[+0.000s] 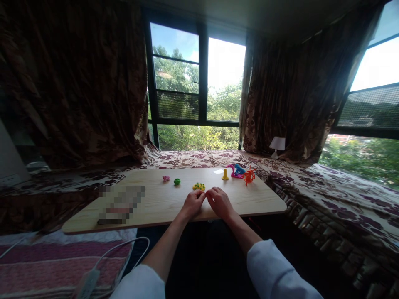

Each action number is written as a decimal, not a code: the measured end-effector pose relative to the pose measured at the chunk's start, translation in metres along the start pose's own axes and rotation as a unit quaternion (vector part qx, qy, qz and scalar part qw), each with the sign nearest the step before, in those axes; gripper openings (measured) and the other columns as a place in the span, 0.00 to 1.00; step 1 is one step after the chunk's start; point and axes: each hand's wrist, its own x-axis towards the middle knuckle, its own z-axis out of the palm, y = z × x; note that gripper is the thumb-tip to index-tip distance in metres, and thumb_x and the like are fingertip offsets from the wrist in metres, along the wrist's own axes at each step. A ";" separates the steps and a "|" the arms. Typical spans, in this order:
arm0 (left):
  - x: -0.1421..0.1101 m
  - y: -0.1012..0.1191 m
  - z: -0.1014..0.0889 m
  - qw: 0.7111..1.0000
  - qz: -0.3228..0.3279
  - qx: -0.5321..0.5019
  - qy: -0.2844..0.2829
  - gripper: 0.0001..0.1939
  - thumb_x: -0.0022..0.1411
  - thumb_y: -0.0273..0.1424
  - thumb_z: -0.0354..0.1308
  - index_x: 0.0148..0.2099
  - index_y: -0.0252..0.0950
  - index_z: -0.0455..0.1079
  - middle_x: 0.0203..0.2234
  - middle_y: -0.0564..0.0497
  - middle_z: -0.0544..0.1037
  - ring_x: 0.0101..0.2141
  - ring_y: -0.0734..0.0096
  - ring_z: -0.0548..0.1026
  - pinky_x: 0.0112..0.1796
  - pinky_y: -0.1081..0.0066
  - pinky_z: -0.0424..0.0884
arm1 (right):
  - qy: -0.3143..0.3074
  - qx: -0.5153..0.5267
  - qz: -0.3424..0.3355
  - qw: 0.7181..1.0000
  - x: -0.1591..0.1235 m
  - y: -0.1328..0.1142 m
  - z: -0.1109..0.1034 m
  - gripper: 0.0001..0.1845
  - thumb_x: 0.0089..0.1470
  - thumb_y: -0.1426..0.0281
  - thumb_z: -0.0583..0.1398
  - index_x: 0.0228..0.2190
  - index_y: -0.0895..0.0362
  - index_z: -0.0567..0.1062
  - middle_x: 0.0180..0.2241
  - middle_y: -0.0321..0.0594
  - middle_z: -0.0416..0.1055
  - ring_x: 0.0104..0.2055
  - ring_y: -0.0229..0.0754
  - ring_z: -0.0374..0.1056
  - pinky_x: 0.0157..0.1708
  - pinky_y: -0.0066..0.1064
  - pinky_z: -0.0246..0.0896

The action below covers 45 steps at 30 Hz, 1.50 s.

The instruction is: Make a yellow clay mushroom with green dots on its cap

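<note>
Both my hands meet over the near part of a pale wooden tabletop (168, 203). My left hand (193, 203) has its fingers pinched together, and my right hand (218, 201) curls in with its fingertips touching or almost touching the left ones. Whatever lies between the fingertips is too small or hidden to make out. Just beyond them sits a yellow lump with green dots (198, 187). Farther left are a small green piece (177, 182) and a small pink piece (166, 178). A yellow cone-shaped piece (225, 175) stands upright beyond my right hand.
At the table's right rear lie an orange spiky toy (249, 177), a blue piece (239, 169) and a magenta piece (231, 169). A blurred-out flat object (121, 205) rests at the left. A white lamp (277, 146) stands by the window; a white cable (137, 238) loops below the table.
</note>
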 end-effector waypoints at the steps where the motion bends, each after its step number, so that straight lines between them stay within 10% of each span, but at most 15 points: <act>1: 0.000 -0.001 0.000 1.000 -0.001 0.003 0.000 0.12 0.53 0.36 0.51 0.29 0.34 0.72 0.22 0.51 0.75 0.27 0.69 0.71 0.31 0.71 0.65 | -0.001 0.000 0.000 1.000 0.000 0.000 0.000 0.07 0.55 0.74 0.52 0.30 0.56 0.70 0.31 0.39 0.68 0.37 0.39 0.62 0.39 0.29 0.54; 23: 0.005 -0.020 0.005 0.997 0.005 -0.007 0.082 0.11 0.50 0.31 0.55 0.36 0.36 0.75 0.34 0.48 0.76 0.37 0.67 0.73 0.44 0.67 0.65 | -0.015 -0.083 0.208 0.975 0.005 0.028 0.016 0.12 0.48 0.77 0.55 0.34 0.55 0.76 0.32 0.43 0.70 0.37 0.42 0.64 0.35 0.30 0.53; 34: 0.003 -0.015 0.002 0.996 -0.014 -0.015 0.083 0.12 0.51 0.33 0.55 0.36 0.34 0.74 0.33 0.47 0.78 0.36 0.65 0.74 0.42 0.66 0.67 | 0.002 -0.083 0.183 0.980 0.003 0.020 0.011 0.17 0.49 0.78 0.53 0.42 0.58 0.71 0.34 0.47 0.69 0.38 0.46 0.63 0.37 0.33 0.54; 45: 0.000 0.004 0.000 1.000 0.010 -0.025 0.014 0.12 0.51 0.34 0.54 0.35 0.35 0.74 0.32 0.48 0.78 0.35 0.66 0.73 0.40 0.68 0.66 | -0.004 -0.011 0.021 1.000 0.002 -0.005 -0.008 0.10 0.54 0.73 0.54 0.37 0.53 0.72 0.34 0.39 0.69 0.40 0.40 0.61 0.41 0.29 0.55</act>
